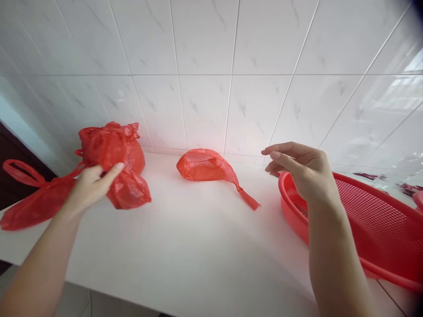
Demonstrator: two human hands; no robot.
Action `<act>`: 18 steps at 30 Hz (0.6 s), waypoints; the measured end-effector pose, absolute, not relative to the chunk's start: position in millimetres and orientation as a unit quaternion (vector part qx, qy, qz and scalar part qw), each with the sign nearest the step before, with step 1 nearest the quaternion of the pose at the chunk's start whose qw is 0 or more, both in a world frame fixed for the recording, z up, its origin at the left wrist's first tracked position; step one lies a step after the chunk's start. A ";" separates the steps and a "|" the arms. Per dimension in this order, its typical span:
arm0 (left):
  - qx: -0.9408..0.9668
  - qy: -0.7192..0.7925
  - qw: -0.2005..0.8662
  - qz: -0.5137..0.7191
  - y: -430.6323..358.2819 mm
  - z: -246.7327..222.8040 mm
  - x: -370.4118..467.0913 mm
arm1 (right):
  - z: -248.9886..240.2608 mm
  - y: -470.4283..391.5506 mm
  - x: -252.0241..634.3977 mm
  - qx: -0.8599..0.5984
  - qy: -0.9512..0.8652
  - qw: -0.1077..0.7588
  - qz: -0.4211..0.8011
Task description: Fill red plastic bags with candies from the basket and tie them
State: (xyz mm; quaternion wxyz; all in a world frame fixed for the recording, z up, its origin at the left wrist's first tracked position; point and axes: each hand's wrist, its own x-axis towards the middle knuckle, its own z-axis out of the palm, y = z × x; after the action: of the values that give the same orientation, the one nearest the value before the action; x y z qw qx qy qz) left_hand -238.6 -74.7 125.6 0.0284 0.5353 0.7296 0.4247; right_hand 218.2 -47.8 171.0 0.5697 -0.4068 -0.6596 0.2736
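Observation:
On the left, my left hand (95,185) is closed with its thumb across a crumpled red plastic bag (130,191), whose loose end hangs to the right. Right behind it a bulging red plastic bag (134,154) stands against the wall; where one bag ends and the other begins is hard to make out. My right hand (297,167) hovers near the left end of a red plastic basket (376,211), fingers bent and thumb apart, holding nothing. Between both hands, a flattened red plastic bag (206,165) lies by the wall, its twisted handle trailing toward the right.
Another red plastic bag (39,204) with a looped handle lies at the far left of the white counter (185,246). White tiles (205,105) rise behind the counter. Clear plastic packaging (408,174) with dark red bits sits behind the basket.

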 end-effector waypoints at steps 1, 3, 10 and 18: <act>0.497 0.768 -0.020 0.403 -76.0 125.5 -259.8 | 170.7 -47.3 217.5 -0.408 -0.661 0.567 0.273; 0.398 0.849 -0.107 0.330 -75.8 122.9 -300.1 | 170.3 -46.8 216.1 -0.412 -0.664 0.562 0.273; 0.346 0.883 -0.096 0.303 -71.4 90.7 -377.1 | 170.5 -48.1 214.7 -0.429 -0.666 0.546 0.272; 0.481 0.625 -0.334 0.516 -31.8 67.0 -306.3 | 168.2 -44.0 215.9 -0.461 -0.675 0.508 0.273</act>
State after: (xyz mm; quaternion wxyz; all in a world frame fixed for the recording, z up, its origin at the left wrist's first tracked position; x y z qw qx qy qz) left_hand -306.3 -31.8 67.0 -0.3337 0.4812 0.6248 0.5165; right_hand 215.9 -44.0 168.2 0.5076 -0.4607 -0.6750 0.2730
